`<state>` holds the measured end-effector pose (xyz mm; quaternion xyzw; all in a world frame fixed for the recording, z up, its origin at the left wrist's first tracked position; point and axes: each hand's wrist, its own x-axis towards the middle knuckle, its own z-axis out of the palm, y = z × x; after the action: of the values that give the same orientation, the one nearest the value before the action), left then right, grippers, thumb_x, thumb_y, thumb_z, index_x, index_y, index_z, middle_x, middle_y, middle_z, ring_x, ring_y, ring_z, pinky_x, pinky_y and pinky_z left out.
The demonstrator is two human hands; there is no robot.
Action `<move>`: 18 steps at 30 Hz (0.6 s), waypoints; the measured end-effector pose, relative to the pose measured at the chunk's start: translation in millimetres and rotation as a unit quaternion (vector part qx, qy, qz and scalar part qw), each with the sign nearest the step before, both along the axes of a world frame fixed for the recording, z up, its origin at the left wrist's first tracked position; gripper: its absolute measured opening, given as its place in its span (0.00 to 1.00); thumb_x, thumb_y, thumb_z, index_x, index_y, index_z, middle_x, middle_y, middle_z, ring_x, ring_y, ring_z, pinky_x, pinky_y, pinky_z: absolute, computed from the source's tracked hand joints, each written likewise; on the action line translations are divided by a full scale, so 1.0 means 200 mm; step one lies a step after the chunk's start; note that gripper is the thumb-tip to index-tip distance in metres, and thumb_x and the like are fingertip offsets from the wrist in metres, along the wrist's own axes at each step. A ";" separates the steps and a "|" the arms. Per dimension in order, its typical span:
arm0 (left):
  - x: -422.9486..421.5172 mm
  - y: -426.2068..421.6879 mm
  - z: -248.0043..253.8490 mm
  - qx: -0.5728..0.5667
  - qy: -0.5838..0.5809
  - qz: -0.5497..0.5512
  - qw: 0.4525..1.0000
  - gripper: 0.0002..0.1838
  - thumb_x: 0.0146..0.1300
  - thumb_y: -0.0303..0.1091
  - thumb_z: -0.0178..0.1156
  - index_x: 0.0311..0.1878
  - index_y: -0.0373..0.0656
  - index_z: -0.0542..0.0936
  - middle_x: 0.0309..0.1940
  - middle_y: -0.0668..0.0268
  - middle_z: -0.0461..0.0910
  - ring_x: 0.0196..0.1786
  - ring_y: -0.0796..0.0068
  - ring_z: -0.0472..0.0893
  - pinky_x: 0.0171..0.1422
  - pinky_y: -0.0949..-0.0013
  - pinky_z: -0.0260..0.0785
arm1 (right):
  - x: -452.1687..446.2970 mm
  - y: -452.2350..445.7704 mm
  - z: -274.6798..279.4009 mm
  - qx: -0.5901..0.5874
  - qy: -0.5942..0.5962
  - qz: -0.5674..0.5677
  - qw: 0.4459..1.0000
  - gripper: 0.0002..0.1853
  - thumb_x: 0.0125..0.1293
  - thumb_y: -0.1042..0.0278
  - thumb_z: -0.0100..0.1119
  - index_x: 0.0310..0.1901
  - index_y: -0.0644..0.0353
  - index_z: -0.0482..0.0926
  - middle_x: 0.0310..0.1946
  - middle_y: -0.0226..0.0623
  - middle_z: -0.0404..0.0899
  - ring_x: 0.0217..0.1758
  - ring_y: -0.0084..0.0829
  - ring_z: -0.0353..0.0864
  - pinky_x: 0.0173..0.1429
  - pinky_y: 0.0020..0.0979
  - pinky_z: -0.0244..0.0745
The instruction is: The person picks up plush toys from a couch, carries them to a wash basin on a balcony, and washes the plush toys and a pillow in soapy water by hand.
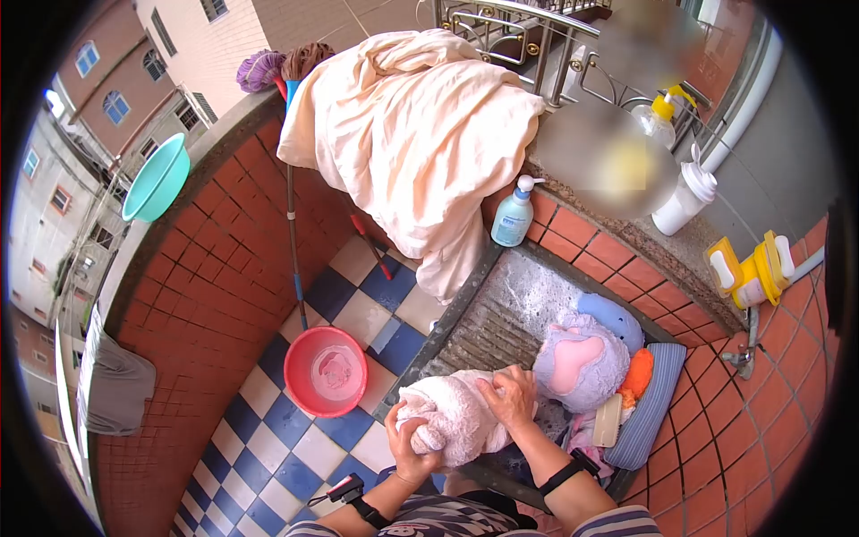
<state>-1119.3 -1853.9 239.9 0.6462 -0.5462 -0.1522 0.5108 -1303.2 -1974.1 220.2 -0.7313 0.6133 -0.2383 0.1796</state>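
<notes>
- Pale pink fluffy bundle (461,418): in both hands, over the near-left rim of the washboard sink (488,333). Plush or towel, can't tell; height above the rim can't be told either.
- Long axis runs roughly side to side across the person's front, tilted a little: right end slightly farther from the body. Bunched, folded end points left, to the left hand. No clear front or face, so no facing call.
- Left hand (413,452): closed around the left end, fingers curled into the folds.
- Right hand (512,398): closed on the upper right end, fingers bent and digging into the pile.
- Lilac plush (586,365) with a pink patch: in the sink, just right of the right hand. Blue plush (612,319) touches its far side.
- Orange fuzzy piece (637,376) and beige block (607,422): to the right of the lilac plush, next to blue striped cloth (651,407) along the sink's right side.
- White suds (535,285) on the sink's far part, ridges partly showing.
- Light blue pump bottle (513,217): upright at the sink's far corner.
- Red basin (313,394): on the checkered floor (293,476), left of the sink, cloudy water inside.
- Cream sheet (407,134): draped over the wall, hanging down near the sink's far left corner.
</notes>
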 end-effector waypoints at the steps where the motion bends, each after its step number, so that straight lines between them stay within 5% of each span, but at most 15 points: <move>1: 0.00 0.00 -0.04 0.000 -0.020 -0.003 1.000 0.27 0.30 0.31 0.65 0.43 0.46 0.76 0.56 0.41 0.67 0.58 0.39 0.69 0.61 0.46 0.63 | 0.00 0.02 -0.02 -0.039 -0.018 -0.008 0.999 0.19 0.54 0.49 0.65 0.17 0.53 0.78 0.31 0.29 0.78 0.41 0.42 0.74 0.45 0.47 0.65; 7: 0.01 -0.25 -0.12 -0.012 -0.056 0.006 0.998 0.27 0.33 0.33 0.66 0.45 0.48 0.77 0.53 0.45 0.69 0.56 0.41 0.70 0.59 0.48 0.63 | 0.00 -0.17 -0.24 -0.005 -0.100 -0.074 0.992 0.19 0.60 0.55 0.60 0.19 0.60 0.78 0.25 0.41 0.77 0.33 0.48 0.75 0.41 0.45 0.67; 11: 0.04 -0.41 -0.13 -0.028 -0.048 0.003 0.998 0.25 0.35 0.31 0.66 0.44 0.47 0.77 0.51 0.45 0.70 0.55 0.43 0.71 0.59 0.50 0.64 | -0.03 -0.23 -0.28 0.094 -0.130 -0.149 0.976 0.22 0.65 0.49 0.54 0.25 0.61 0.82 0.30 0.48 0.79 0.38 0.54 0.77 0.44 0.47 0.69; 15: 0.08 -0.45 -0.10 -0.005 -0.002 -0.027 1.000 0.23 0.37 0.28 0.64 0.43 0.45 0.77 0.48 0.47 0.71 0.55 0.44 0.70 0.58 0.53 0.65 | -0.08 -0.22 -0.34 0.074 -0.132 -0.162 0.975 0.26 0.65 0.42 0.52 0.29 0.61 0.83 0.30 0.50 0.80 0.39 0.53 0.78 0.45 0.45 0.70; 16: 0.12 -0.48 -0.08 -0.009 -0.021 -0.041 0.999 0.21 0.38 0.26 0.66 0.42 0.42 0.76 0.42 0.54 0.76 0.50 0.55 0.76 0.54 0.57 0.69 | -0.11 -0.20 -0.33 0.131 -0.116 -0.151 0.973 0.28 0.64 0.40 0.53 0.30 0.62 0.83 0.30 0.50 0.80 0.38 0.51 0.79 0.45 0.43 0.71; 17: 0.16 -0.54 -0.05 -0.016 -0.019 -0.056 0.998 0.21 0.38 0.26 0.66 0.42 0.42 0.76 0.42 0.54 0.76 0.50 0.55 0.76 0.54 0.57 0.69 | -0.12 -0.21 -0.31 0.186 -0.099 -0.141 0.967 0.29 0.63 0.37 0.54 0.31 0.63 0.82 0.30 0.51 0.80 0.37 0.48 0.80 0.44 0.42 0.72; 18: 0.19 -0.61 -0.01 0.061 0.164 -0.073 0.982 0.21 0.38 0.25 0.67 0.41 0.41 0.76 0.39 0.59 0.77 0.45 0.61 0.78 0.51 0.61 0.70 | -0.13 -0.20 -0.18 0.259 -0.105 -0.143 0.950 0.29 0.61 0.38 0.58 0.29 0.63 0.83 0.31 0.45 0.83 0.36 0.40 0.82 0.43 0.39 0.72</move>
<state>-1080.3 -1975.1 237.0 0.6005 -0.4905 -0.3264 0.5407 -1328.6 -2014.3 184.2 -0.5354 0.7299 -0.1698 0.3897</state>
